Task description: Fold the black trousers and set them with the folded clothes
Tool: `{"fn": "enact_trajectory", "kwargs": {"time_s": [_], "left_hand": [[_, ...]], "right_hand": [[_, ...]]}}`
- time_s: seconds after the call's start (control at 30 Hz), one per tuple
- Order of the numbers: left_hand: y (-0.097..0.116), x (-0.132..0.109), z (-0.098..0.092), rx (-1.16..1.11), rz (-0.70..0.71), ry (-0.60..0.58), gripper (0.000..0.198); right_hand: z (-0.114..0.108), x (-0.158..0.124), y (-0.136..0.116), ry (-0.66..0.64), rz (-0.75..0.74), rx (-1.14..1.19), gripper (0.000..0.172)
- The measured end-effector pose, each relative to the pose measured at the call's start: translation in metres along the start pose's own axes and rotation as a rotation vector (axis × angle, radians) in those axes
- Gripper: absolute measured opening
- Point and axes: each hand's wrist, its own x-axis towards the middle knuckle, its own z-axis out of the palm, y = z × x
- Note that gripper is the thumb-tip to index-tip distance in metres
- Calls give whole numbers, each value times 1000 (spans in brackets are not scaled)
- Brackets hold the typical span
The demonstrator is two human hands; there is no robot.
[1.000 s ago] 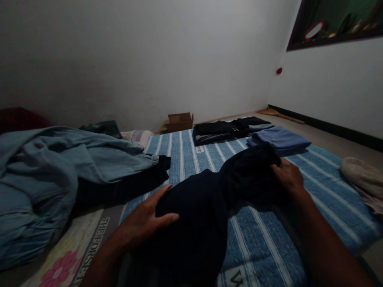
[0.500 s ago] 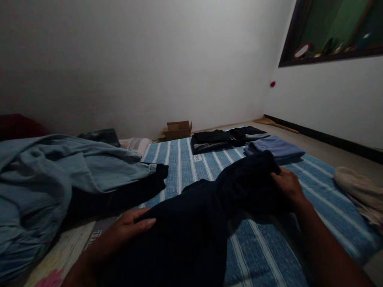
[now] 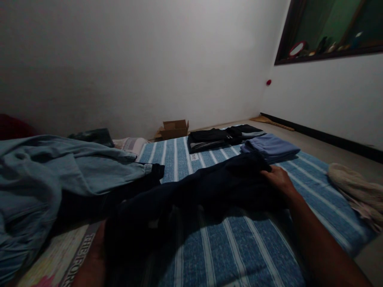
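Note:
A dark navy garment [image 3: 203, 185], its kind hard to make out in the dim light, stretches between both hands across the striped bed cover. My right hand [image 3: 279, 181] is closed on its far right end, fingers pinching the cloth. At the lower left, my left hand [image 3: 95, 251] grips the near end, its fingers mostly hidden behind the fabric. A small pale tag [image 3: 153, 224] shows on the near part. Left of the garment lies a heap of light blue denim [image 3: 89, 167] over another dark cloth [image 3: 89, 205].
Folded dark clothes [image 3: 209, 137] and a folded blue-violet garment [image 3: 269, 145] lie on the blue striped bed cover [image 3: 233, 235]. A beige cloth [image 3: 356, 181] is at the right edge. A cardboard box [image 3: 175, 129] stands by the wall.
My left hand has moved down and left with its end of the garment, which is now drawn out longer and flatter. My right hand still holds the other end.

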Motion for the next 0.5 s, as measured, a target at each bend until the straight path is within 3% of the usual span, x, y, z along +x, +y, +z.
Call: {"fn": "enact_trajectory", "kwargs": {"time_s": [0.07, 0.13, 0.33, 0.5], "left_hand": [[1, -3, -1, -244, -155, -28, 53], [5, -7, -1, -435, -209, -20, 59], [20, -13, 12, -803, -98, -14, 45], [20, -1, 26, -843, -85, 29, 28]], "right_hand": [[0, 1, 1, -2, -4, 15, 28], [1, 2, 1, -1, -6, 31, 28], [1, 3, 0, 40, 8, 73, 29], [6, 6, 2, 67, 4, 85, 32]]}}
